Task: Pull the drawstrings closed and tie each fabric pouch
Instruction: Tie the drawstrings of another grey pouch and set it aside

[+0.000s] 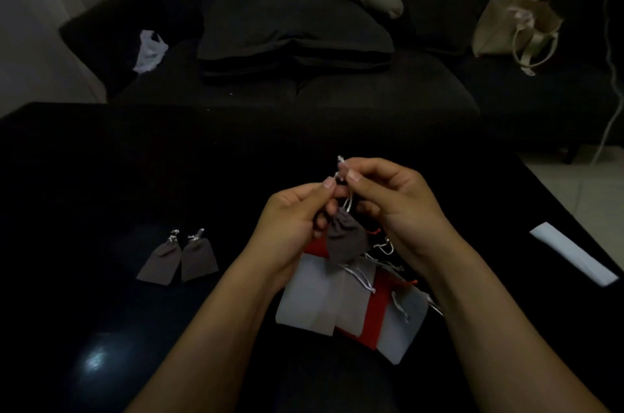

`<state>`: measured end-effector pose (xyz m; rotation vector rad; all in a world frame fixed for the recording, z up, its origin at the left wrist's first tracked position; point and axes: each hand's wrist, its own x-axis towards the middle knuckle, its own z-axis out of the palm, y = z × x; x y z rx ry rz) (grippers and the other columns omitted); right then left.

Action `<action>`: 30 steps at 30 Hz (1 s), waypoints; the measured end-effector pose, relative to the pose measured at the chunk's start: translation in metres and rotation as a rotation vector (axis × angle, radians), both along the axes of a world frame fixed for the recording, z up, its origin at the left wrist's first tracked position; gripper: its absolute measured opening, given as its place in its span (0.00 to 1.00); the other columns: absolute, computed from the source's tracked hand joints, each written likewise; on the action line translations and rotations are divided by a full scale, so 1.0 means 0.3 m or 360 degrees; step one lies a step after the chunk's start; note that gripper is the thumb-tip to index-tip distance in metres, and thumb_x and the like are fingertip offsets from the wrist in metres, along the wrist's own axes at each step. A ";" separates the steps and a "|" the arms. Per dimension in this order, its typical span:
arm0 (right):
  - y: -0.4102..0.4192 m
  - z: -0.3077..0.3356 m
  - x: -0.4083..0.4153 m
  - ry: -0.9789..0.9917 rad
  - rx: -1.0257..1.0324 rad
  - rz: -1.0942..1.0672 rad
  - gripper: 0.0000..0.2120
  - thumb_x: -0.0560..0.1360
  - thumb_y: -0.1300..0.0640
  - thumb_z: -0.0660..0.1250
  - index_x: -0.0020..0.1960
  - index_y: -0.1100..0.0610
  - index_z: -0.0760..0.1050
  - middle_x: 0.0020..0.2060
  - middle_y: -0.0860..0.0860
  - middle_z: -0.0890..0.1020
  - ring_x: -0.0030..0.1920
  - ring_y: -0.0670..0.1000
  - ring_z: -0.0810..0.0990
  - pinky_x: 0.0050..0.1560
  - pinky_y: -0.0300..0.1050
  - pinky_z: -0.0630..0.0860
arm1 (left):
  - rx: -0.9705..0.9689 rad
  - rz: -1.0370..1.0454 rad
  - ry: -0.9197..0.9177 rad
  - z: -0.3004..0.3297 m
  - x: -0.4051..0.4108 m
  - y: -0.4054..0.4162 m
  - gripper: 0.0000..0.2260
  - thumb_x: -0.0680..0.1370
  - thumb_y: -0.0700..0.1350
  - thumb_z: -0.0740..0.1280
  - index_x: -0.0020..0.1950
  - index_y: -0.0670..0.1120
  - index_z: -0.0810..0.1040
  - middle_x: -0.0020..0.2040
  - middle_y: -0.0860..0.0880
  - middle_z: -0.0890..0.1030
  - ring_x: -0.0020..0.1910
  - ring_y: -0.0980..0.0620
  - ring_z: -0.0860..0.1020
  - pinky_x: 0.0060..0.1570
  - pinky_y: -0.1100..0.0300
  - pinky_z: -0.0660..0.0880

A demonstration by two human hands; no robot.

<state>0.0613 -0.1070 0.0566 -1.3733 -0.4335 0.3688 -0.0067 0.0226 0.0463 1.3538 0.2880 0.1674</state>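
Here, a person sits at a dark table (101, 176) in a dim room, both bare hands raised just above a pile of pouches. The left hand (290, 210) and the right hand (395, 196) meet at the middle of the scene, each pinching the pale drawstring (341, 172) of a brown pouch (346, 238). The thumb and forefinger of each hand are pressed together on the cord, whose ends stick up between the fingertips. The pouch hangs below them, its neck already gathered tight, so the tying of the knot looks to be the step in hand.

On the table to the left, well apart from the hands, two brown pouches (177, 260) lie side by side, touching, their cords bunched at the far ends. These appear closed and tied.

Beneath the hands, near the person, lies the pile (351, 304) of flat grey and red pouches with loose cords trailing over them. These look still open. How many there are cannot be told, as they overlap.

By this reckoning, two pouches are done, a third is nearly done, and most of the work is left.
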 end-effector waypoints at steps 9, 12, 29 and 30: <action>-0.019 0.017 -0.006 -0.0197 -0.0027 0.0216 0.05 0.73 0.68 0.69 0.48 0.64 0.82 0.56 0.52 0.84 0.56 0.49 0.84 0.51 0.39 0.79 | 0.0111 -0.0013 -0.0091 -0.004 -0.006 0.008 0.14 0.80 0.44 0.64 0.38 0.51 0.84 0.31 0.52 0.77 0.29 0.59 0.71 0.31 0.67 0.68; -0.015 0.016 -0.014 -0.0108 -0.0023 0.0181 0.07 0.74 0.66 0.69 0.50 0.66 0.83 0.38 0.61 0.85 0.38 0.57 0.84 0.42 0.45 0.80 | 0.0117 -0.0153 -0.0106 0.001 -0.008 -0.004 0.14 0.81 0.43 0.62 0.36 0.44 0.80 0.32 0.49 0.77 0.30 0.57 0.71 0.30 0.67 0.68; -0.030 0.012 -0.003 -0.0300 -0.0348 -0.0294 0.07 0.69 0.65 0.77 0.46 0.61 0.84 0.35 0.54 0.86 0.39 0.51 0.87 0.43 0.41 0.83 | 0.0144 0.0068 0.0071 -0.024 -0.007 -0.016 0.12 0.79 0.48 0.67 0.43 0.42 0.85 0.36 0.49 0.82 0.35 0.57 0.77 0.35 0.66 0.74; -0.025 0.009 -0.006 -0.0337 -0.0393 -0.0319 0.07 0.68 0.64 0.77 0.46 0.60 0.84 0.35 0.53 0.86 0.38 0.50 0.86 0.42 0.40 0.83 | 0.0092 0.0128 0.0094 -0.026 -0.007 -0.013 0.12 0.78 0.49 0.69 0.44 0.41 0.85 0.37 0.48 0.83 0.35 0.57 0.78 0.35 0.67 0.75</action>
